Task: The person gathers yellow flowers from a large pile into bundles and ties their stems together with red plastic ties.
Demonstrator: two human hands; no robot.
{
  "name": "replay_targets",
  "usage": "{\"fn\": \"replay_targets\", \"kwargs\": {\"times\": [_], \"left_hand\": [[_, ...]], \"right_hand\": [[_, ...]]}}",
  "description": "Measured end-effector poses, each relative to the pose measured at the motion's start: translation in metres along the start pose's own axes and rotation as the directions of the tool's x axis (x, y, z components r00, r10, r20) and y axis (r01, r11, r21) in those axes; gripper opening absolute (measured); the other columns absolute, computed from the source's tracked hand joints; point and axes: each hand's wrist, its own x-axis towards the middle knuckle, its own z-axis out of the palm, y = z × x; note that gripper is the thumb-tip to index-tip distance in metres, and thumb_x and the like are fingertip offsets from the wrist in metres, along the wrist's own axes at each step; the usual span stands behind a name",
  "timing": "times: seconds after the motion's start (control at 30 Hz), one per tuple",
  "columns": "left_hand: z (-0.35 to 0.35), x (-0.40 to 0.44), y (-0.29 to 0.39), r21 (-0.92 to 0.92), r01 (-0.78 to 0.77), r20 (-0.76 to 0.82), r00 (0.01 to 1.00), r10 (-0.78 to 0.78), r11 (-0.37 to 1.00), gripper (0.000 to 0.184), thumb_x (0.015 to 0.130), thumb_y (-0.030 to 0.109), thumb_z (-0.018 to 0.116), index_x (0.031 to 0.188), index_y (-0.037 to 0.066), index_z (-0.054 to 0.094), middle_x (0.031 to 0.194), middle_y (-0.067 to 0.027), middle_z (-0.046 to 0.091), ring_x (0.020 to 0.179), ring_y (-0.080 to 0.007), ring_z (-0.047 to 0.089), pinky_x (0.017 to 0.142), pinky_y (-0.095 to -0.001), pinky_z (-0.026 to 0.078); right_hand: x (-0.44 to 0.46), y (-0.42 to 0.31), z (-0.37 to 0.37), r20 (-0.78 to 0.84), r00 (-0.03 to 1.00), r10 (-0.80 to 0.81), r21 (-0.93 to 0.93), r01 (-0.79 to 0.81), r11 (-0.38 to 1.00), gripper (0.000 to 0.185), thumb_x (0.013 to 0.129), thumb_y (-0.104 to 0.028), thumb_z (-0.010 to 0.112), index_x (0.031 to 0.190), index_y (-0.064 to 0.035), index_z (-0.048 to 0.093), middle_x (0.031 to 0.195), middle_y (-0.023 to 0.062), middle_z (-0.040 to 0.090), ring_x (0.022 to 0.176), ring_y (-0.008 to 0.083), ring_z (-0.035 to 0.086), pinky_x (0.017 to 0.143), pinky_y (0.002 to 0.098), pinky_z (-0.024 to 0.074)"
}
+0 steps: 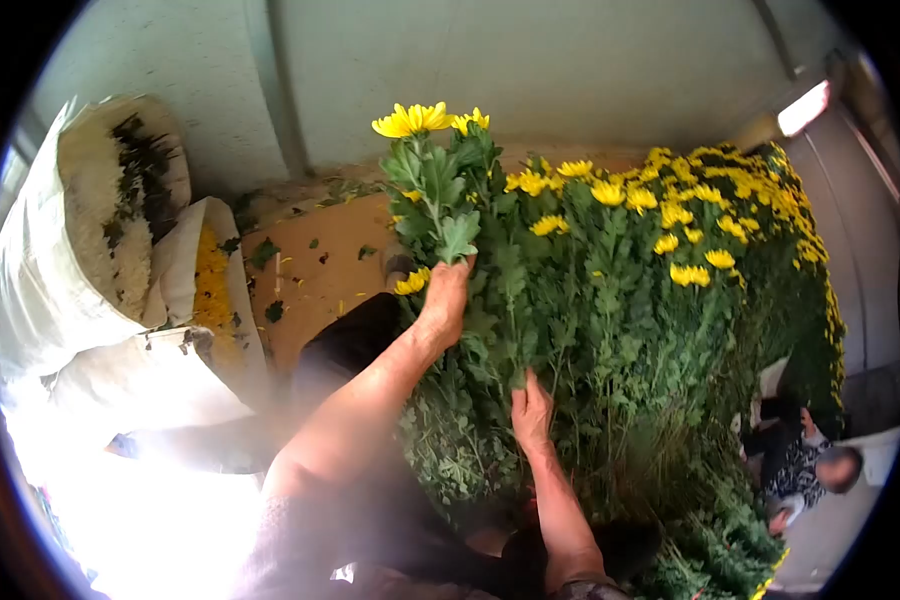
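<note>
My left hand [446, 298] is closed around leafy stems just under the heads of yellow chrysanthemums [412, 121], which stand upright above my fist. Lower and to the right, my right hand [533, 411] has its fingers closed at a green stem [518, 345]; exactly what lies inside the fingers is partly hidden. Both hands are in front of a dense heap of long-stemmed chrysanthemums [610, 300], their yellow blooms toward the wall and their stems toward me.
White sacks stand at the left, one with whitish petals [105, 240], another with yellow petals [213, 280]. Scattered leaves lie on a brown board [310, 260]. A pale wall [530, 70] closes off the back. Another person [798, 470] sits at the far right.
</note>
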Motion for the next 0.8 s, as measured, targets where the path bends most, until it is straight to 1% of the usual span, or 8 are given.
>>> {"fn": "replay_targets", "kwargs": {"times": [0.07, 0.1, 0.23, 0.33, 0.57, 0.63, 0.7, 0.8], "left_hand": [[0.005, 0.022, -0.036, -0.054, 0.054, -0.03, 0.998, -0.056, 0.997, 0.046, 0.09, 0.032, 0.048, 0.129, 0.007, 0.046, 0.121, -0.011, 0.051, 0.111, -0.0227, 0.045, 0.095, -0.0423, 0.035], [-0.072, 0.024, -0.001, 0.208, 0.167, -0.217, 0.969, -0.12, 0.964, 0.039, 0.091, 0.028, 0.046, 0.124, 0.008, 0.049, 0.117, -0.0124, 0.052, 0.105, -0.0246, 0.051, 0.086, -0.043, 0.043], [-0.024, 0.018, -0.033, -0.111, 0.178, 0.006, 0.984, -0.178, 0.978, 0.031, 0.092, 0.023, 0.043, 0.118, 0.007, 0.049, 0.106, -0.012, 0.056, 0.091, -0.025, 0.059, 0.075, -0.0418, 0.051], [-0.017, 0.013, -0.034, -0.097, 0.226, 0.101, 0.971, -0.217, 0.969, 0.031, 0.091, 0.018, 0.041, 0.118, 0.006, 0.047, 0.102, -0.0101, 0.057, 0.083, -0.0231, 0.06, 0.07, -0.0394, 0.052], [0.003, 0.006, -0.019, -0.135, 0.271, 0.191, 0.951, -0.244, 0.953, 0.026, 0.093, 0.025, 0.045, 0.111, 0.007, 0.05, 0.09, -0.0077, 0.06, 0.072, -0.0207, 0.061, 0.061, -0.0387, 0.053], [0.004, 0.005, -0.018, -0.144, 0.303, 0.215, 0.939, -0.269, 0.942, 0.027, 0.094, 0.028, 0.048, 0.112, 0.008, 0.049, 0.091, -0.0078, 0.061, 0.071, -0.0205, 0.061, 0.06, -0.0384, 0.053], [0.005, 0.005, -0.022, -0.148, 0.269, 0.242, 0.943, -0.229, 0.952, 0.026, 0.094, 0.028, 0.049, 0.113, 0.01, 0.048, 0.092, -0.0078, 0.062, 0.072, -0.0204, 0.061, 0.058, -0.0378, 0.054], [0.001, 0.007, -0.032, -0.149, 0.268, 0.32, 0.924, -0.21, 0.952, 0.032, 0.093, 0.027, 0.05, 0.119, 0.009, 0.048, 0.108, -0.0081, 0.06, 0.09, -0.019, 0.059, 0.078, -0.0376, 0.051]], "right_hand": [[-0.015, 0.014, -0.029, 0.022, 0.983, 0.185, -0.078, -0.183, 0.98, 0.045, 0.087, -0.017, 0.063, 0.126, -0.0006, 0.051, 0.115, 0.0267, 0.057, 0.112, 0.0354, 0.055, 0.092, 0.0429, 0.0425], [-0.043, -0.015, 0.075, 0.039, 0.97, 0.242, 0.15, -0.245, 0.958, 0.045, 0.087, -0.017, 0.063, 0.126, -0.0006, 0.051, 0.115, 0.0267, 0.057, 0.112, 0.0354, 0.055, 0.092, 0.0429, 0.0425], [-0.019, 0.043, -0.019, 0.034, 0.94, 0.341, -0.322, -0.312, 0.894, 0.059, 0.092, -0.038, 0.051, 0.14, -0.0066, 0.036, 0.145, 0.0248, 0.029, 0.134, 0.0418, 0.027, 0.108, 0.0494, 0.025], [0.039, 0.056, -0.052, -0.434, 0.857, 0.276, -0.296, -0.425, 0.855, 0.064, 0.094, -0.043, 0.046, 0.141, -0.0013, 0.03, 0.141, 0.023, 0.034, 0.133, 0.0422, 0.025, 0.11, 0.0528, 0.0198], [0.103, 0.11, -0.05, -0.182, 0.783, 0.594, -0.384, -0.613, 0.69, 0.052, 0.092, -0.026, 0.049, 0.133, 0.0035, 0.037, 0.125, 0.0262, 0.051, 0.106, 0.0396, 0.055, 0.087, 0.0497, 0.0441], [0.094, 0.095, -0.043, -0.49, 0.859, 0.15, -0.425, -0.385, 0.819, 0.045, 0.093, -0.023, 0.046, 0.128, 0.0046, 0.044, 0.115, 0.0255, 0.057, 0.095, 0.0382, 0.06, 0.08, 0.0494, 0.047], [0.087, 0.052, -0.051, -0.473, 0.872, 0.122, -0.433, -0.351, 0.83, 0.04, 0.094, -0.019, 0.048, 0.129, 0.0005, 0.045, 0.111, 0.0245, 0.06, 0.089, 0.036, 0.061, 0.076, 0.0453, 0.0488], [0.07, 0.001, -0.042, -0.195, 0.887, 0.418, 0.051, -0.416, 0.908, 0.033, 0.098, -0.016, 0.042, 0.127, -0.0033, 0.05, 0.094, 0.0125, 0.067, 0.054, 0.0099, 0.053, 0.041, 0.0234, 0.0432]]}}
